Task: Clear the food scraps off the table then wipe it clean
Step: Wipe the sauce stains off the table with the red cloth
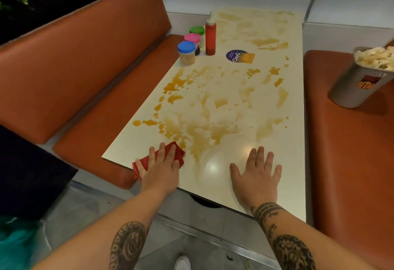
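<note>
My left hand (160, 171) presses flat, with straight fingers, on the red cloth (170, 154) at the near left edge of the table (294, 163). My right hand (258, 173) lies open and flat on the bare tabletop and holds nothing. Orange-brown sauce smears (174, 90) cover most of the surface. On the right bench (349, 163) stands a metal bucket (360, 86) full of scraps.

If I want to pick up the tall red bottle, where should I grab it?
Probably grip the red bottle round its middle, coming from its right, over the table. It stands upright with a round, straight body, and the jars crowd its left. The thin tip on top looks too small to hold.
</note>
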Demonstrator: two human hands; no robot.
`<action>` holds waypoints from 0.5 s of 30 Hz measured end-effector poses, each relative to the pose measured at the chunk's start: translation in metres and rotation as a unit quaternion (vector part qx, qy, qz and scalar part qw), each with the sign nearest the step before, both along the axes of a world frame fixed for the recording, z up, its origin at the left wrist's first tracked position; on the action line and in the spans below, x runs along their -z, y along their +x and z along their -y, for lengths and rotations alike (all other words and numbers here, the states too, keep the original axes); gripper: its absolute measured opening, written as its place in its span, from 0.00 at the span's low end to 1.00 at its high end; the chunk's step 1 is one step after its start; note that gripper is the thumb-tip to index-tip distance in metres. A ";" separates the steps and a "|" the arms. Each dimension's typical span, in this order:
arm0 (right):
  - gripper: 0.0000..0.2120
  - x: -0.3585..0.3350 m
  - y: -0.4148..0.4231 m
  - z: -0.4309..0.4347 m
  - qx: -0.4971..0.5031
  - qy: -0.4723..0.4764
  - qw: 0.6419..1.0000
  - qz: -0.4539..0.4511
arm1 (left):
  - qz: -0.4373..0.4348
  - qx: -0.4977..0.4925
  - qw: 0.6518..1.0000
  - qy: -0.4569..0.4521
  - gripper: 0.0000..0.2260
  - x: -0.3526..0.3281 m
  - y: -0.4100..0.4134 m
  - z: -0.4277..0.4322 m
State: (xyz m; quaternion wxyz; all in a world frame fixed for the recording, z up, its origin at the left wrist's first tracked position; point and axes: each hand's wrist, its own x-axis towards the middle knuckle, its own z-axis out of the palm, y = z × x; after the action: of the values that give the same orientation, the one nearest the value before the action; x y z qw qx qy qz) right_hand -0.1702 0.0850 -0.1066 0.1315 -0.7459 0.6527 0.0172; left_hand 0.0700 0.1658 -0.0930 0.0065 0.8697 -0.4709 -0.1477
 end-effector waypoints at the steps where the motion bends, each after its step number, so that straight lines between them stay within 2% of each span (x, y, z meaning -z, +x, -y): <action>1: 0.41 -0.001 0.001 0.000 0.000 -0.002 1.000 0.001 | -0.004 0.005 1.000 0.006 0.26 -0.001 0.006 0.003; 6: 0.41 0.000 0.003 0.002 0.003 -0.006 1.000 0.004 | -0.011 -0.019 0.999 0.041 0.26 -0.006 0.011 0.037; 11: 0.41 0.000 -0.001 0.001 0.004 -0.002 1.000 0.008 | -0.018 0.095 0.995 0.034 0.26 -0.006 -0.036 0.015; 15: 0.41 -0.001 -0.002 -0.001 -0.003 -0.005 1.000 0.017 | -0.027 0.107 0.994 0.025 0.26 -0.004 -0.038 0.005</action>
State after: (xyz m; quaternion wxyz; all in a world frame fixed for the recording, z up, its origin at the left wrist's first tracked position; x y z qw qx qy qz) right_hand -0.1720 0.0856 -0.1055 0.1388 -0.7486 0.6484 0.0014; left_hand 0.0318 0.1612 -0.0889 -0.0186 0.8096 -0.5574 -0.1831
